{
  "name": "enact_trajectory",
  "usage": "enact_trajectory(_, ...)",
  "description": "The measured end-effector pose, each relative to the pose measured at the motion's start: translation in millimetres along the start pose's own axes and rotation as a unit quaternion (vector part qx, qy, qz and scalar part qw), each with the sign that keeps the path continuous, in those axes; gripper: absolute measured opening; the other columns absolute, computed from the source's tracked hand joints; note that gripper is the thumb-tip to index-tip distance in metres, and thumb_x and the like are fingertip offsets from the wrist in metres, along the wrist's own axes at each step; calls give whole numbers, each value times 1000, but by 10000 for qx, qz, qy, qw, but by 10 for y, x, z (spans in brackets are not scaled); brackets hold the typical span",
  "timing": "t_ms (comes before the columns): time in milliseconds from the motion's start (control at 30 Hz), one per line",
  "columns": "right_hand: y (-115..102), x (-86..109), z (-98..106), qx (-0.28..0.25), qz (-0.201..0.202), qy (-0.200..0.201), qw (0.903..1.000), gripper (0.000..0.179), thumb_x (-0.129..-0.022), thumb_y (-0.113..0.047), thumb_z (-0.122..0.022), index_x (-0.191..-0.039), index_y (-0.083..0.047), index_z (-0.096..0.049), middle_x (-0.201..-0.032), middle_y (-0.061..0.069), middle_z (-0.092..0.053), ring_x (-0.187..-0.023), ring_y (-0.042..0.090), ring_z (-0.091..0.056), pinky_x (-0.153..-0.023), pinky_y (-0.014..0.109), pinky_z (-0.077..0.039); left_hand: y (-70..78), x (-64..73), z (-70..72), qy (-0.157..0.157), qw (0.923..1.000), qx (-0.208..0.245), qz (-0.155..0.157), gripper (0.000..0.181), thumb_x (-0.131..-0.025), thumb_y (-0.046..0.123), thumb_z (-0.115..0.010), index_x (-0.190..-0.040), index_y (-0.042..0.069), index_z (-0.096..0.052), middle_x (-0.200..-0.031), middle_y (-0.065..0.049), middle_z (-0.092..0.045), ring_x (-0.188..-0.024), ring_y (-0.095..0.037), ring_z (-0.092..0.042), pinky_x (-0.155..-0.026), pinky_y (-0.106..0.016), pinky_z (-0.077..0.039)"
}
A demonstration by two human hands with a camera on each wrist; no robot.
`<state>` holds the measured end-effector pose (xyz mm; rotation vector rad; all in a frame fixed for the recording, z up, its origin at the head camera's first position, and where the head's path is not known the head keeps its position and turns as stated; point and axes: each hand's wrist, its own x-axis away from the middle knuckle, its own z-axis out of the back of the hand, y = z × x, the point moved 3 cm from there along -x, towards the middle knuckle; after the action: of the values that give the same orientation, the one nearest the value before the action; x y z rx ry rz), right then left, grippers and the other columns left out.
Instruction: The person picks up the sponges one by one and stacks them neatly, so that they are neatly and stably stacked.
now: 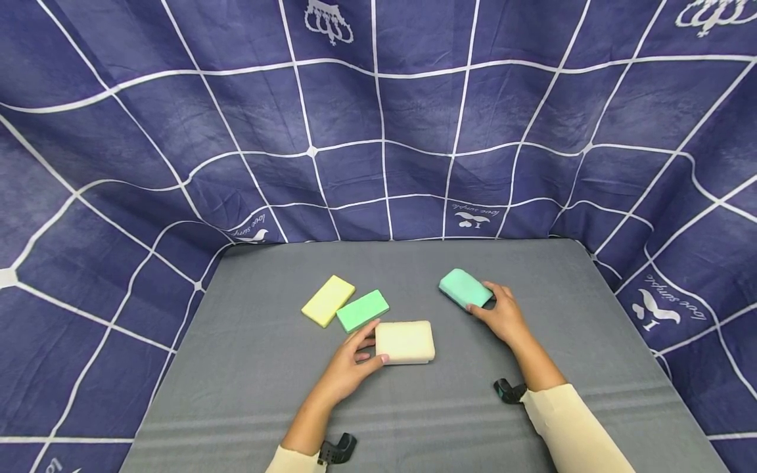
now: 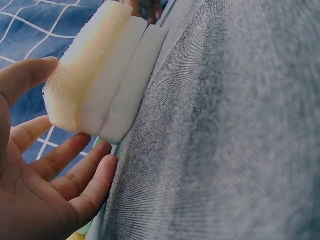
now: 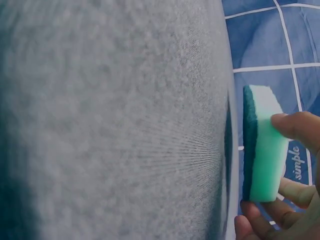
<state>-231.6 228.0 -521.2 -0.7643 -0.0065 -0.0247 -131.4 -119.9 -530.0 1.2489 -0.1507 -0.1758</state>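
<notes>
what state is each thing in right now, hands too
cream sponge: stacked on two white blocks
white blocks: one atop the other on the table
teal sponge: raised off the table, dark side down
yellow block: lying flat
green block: lying flat
left hand: fingers spread, touching the cream sponge
right hand: holding the teal sponge

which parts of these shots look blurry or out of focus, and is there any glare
Head view: fairly even light, no strong glare, clear grid lines on the blue curtain; left wrist view: grey tabletop blurs toward the right, while pores show on the cream sponge; right wrist view: grey tabletop blurry and darkening toward the left edge, teal sponge clearer.
</notes>
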Motion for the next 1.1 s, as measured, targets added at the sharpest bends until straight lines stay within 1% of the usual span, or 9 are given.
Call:
enact_trajectory(167,-46,53,24,-265,34,175,9995,75,-88,-31,-77,-149,-3,-44,-139,25,-47,-120,39,-51,-97,52,-44,7,3,-4,48,9998,196,17,74,-87,18,-80,-152,27,-46,-149,-4,-52,-128,-25,-59,-102,-54,-49)
enact_trajectory(300,-133,117,41,-552,156,299,9979,73,-87,-28,-79,-148,-4,-46,-138,24,-47,-122,39,-55,-101,52,-47,5,6,-5,72,9997,226,34,74,-87,16,-80,-152,25,-47,-149,-4,-53,-128,-25,-59,-102,-54,-49)
enact_trajectory(500,-275,226,61,-845,483,410,9944,71,-87,-24,-80,-147,-6,-47,-137,22,-48,-126,39,-55,-106,53,-48,8,15,0,25,9999,125,40,73,-88,23,-80,-152,25,-46,-150,-3,-52,-129,-24,-59,-102,-53,-50)
enact_trajectory(733,-425,339,66,-1007,1035,458,9884,71,-85,-18,-82,-146,-7,-49,-138,18,-51,-121,38,-56,-106,54,-45,15,15,3,28,10000,71,4,73,-88,26,-80,-152,26,-46,-150,-3,-52,-129,-24,-59,-103,-53,-49)
enact_trajectory(933,-513,431,41,-1009,1320,467,9850,70,-84,-17,-82,-146,-11,-50,-138,16,-52,-119,33,-57,-103,52,-44,19,15,4,46,9999,158,-6,73,-87,23,-80,-152,25,-46,-150,-2,-52,-129,-24,-59,-103,-54,-49)
enact_trajectory(1100,-563,504,1,-1018,1506,405,9825,71,-84,-16,-83,-147,-14,-50,-140,14,-52,-119,28,-56,-103,50,-43,13,11,-6,93,9997,203,-26,73,-87,18,-80,-151,23,-47,-150,-4,-52,-128,-26,-60,-102,-54,-50)
